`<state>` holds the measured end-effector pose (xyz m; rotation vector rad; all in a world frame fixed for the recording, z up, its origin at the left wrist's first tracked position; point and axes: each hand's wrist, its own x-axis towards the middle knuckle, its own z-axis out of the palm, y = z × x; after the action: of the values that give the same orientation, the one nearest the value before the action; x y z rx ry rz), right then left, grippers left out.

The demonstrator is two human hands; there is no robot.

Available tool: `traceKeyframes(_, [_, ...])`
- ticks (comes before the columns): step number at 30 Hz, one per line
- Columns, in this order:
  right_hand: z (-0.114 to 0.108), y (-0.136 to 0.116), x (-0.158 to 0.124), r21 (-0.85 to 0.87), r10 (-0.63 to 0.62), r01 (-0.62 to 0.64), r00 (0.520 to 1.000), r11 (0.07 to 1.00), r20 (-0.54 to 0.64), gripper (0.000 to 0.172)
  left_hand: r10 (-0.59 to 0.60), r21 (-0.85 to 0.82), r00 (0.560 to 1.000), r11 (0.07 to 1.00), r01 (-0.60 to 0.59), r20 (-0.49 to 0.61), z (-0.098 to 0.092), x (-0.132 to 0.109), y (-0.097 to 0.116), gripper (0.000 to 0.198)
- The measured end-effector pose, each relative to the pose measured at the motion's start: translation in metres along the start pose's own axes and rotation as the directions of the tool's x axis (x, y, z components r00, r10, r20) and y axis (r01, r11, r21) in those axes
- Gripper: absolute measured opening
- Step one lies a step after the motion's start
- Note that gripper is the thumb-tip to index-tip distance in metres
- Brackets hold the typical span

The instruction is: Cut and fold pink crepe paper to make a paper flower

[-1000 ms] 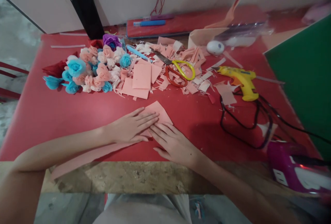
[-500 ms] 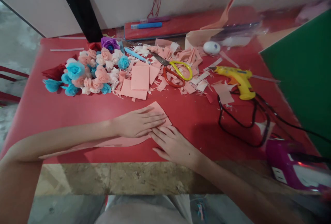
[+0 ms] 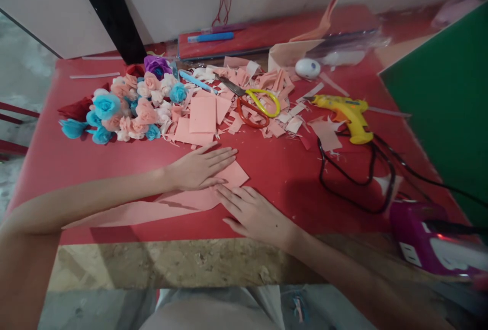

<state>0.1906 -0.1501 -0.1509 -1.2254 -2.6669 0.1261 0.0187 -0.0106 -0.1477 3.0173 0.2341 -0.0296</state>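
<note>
A folded sheet of pink paper [image 3: 233,173] lies on the red table before me, its long strip trailing left under my forearm. My left hand [image 3: 202,166] rests flat on the upper part of the sheet, fingers stretched to the right. Fingertips of my right hand [image 3: 253,213] touch the paper's lower edge, with the thumb held apart from the other fingers. Neither hand grips anything. Just above my left hand are cut pink paper pieces [image 3: 203,115]. Part of the folded sheet is hidden by my left hand and forearm.
Paper roses [image 3: 147,111] cluster at the left. Scissors [image 3: 253,106] lie on paper scraps in the middle. A yellow glue gun [image 3: 348,114], its black cord [image 3: 356,207] and a purple box-shaped device [image 3: 423,233] are on the right, near a green board [image 3: 438,101].
My left hand has slid up and slightly left, uncovering more of the folded paper's right end. My right hand stays almost in place. The whole view has shifted slightly.
</note>
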Motion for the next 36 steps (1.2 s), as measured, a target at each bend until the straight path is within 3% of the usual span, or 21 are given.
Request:
traceKeyframes(15, [0.0, 0.001, 0.002, -0.012, -0.016, 0.015, 0.999, 1.0, -0.031, 0.044, -0.092, 0.0, 0.996, 0.996, 0.092, 0.009, -0.003, 0.001, 0.004, 0.063])
traceKeyframes(21, [-0.002, 0.001, 0.002, 0.013, -0.006, 0.006, 1.0, 1.0, -0.025, 0.04, 0.074, -0.13, 0.996, 0.989, -0.066, 0.053, -0.008, 0.005, 0.011, 0.063])
traceKeyframes(28, [-0.001, -0.001, 0.002, 0.004, -0.002, 0.002, 0.999, 1.0, -0.052, 0.036, 0.092, -0.223, 0.981, 0.973, -0.052, 0.172, -0.008, 0.013, 0.009, 0.068])
traceKeyframes(32, [0.0, -0.003, 0.002, -0.006, 0.006, -0.006, 1.0, 1.0, -0.008, 0.034, 0.113, -0.19, 0.981, 0.978, -0.082, 0.158, -0.012, 0.014, 0.014, 0.058])
traceKeyframes(36, [0.0, -0.006, 0.001, -0.017, 0.022, -0.021, 0.999, 1.0, 0.031, 0.032, 0.037, -0.136, 0.991, 0.991, -0.019, 0.126, -0.012, 0.016, 0.028, 0.048])
